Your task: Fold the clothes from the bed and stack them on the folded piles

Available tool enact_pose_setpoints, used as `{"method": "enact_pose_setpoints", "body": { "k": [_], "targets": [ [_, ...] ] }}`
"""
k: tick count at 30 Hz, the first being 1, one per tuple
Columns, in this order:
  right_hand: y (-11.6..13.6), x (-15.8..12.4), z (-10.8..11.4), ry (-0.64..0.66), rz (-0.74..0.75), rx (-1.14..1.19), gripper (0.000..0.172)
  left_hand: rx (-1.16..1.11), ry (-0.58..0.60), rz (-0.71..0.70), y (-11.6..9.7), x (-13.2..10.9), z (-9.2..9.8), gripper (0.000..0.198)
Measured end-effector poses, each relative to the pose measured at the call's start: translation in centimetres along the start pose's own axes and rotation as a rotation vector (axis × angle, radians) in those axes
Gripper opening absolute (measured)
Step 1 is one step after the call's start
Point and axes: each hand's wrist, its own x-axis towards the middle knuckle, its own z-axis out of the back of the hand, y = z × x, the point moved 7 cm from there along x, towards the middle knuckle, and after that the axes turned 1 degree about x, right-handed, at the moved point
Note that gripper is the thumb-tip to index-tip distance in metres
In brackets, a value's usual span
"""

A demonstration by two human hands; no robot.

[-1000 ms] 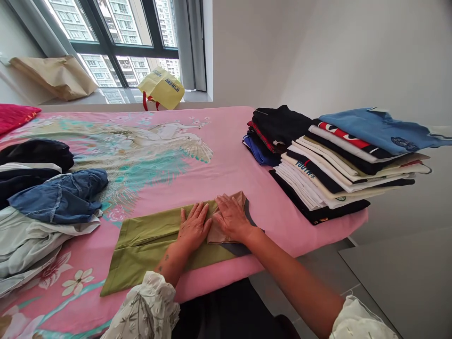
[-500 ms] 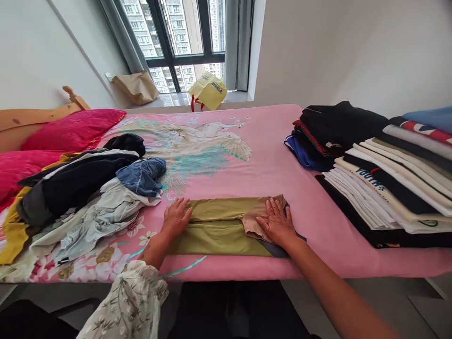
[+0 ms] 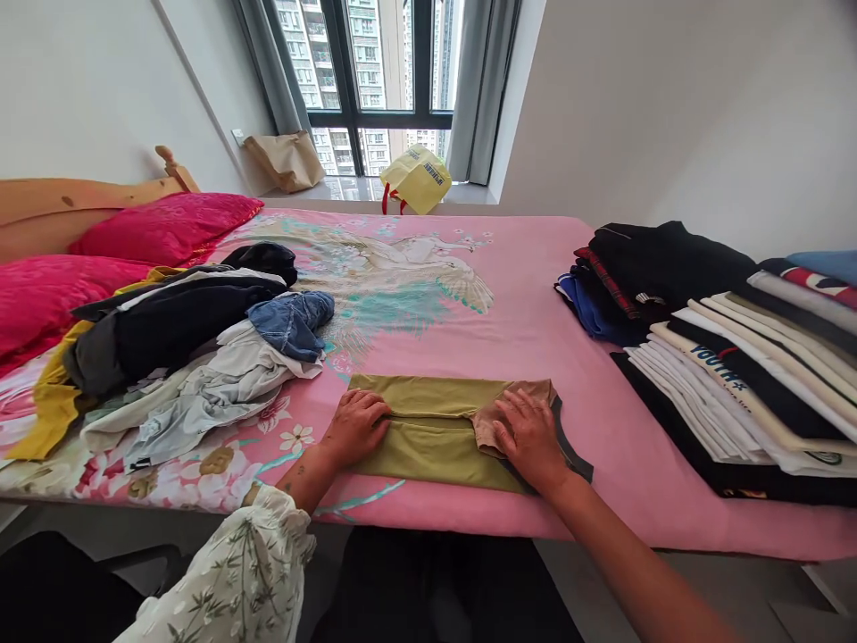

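Note:
A folded olive-green T-shirt (image 3: 428,460) lies flat near the bed's front edge, its dark grey collar to the right and a brown sleeve (image 3: 487,429) folded across its right part. On the left end of the shirt rests my left hand (image 3: 357,427), palm down with the fingers slightly bent, gripping nothing visible. My right hand (image 3: 534,439) lies over the brown sleeve near the collar, its fingers stretched out and a little apart. Part of the sleeve is hidden beneath it.
Loose clothes (image 3: 180,344) are heaped at left by red pillows (image 3: 167,228). Folded clothes (image 3: 750,384) form stacks at right, beside a pile of dark garments (image 3: 662,263). A pink bedspread (image 3: 528,339) covers the bed. Bags, including a yellow one (image 3: 419,179), stand by the window.
The view has shifted a little, moving the scene rightward. My left fingers are more bent on the shirt's end. The right hand has slid slightly away from the collar, over the sleeve.

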Motion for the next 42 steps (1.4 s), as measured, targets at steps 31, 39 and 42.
{"method": "enact_pose_setpoints", "body": {
  "k": [31,39,42],
  "targets": [
    [8.6,0.4,-0.3,0.066,-0.023,0.141,0.048,-0.216,0.071,-0.227,-10.9,2.1,-6.0,0.051],
    [2.1,-1.0,-2.8,0.069,-0.209,0.171,0.051,-0.224,0.194,-0.029,-9.9,5.4,-7.6,0.047],
    [2.1,-1.6,-3.4,0.123,-0.216,0.126,0.051,-0.216,0.185,0.065,-7.6,6.1,-7.6,0.044]
  ]
}}
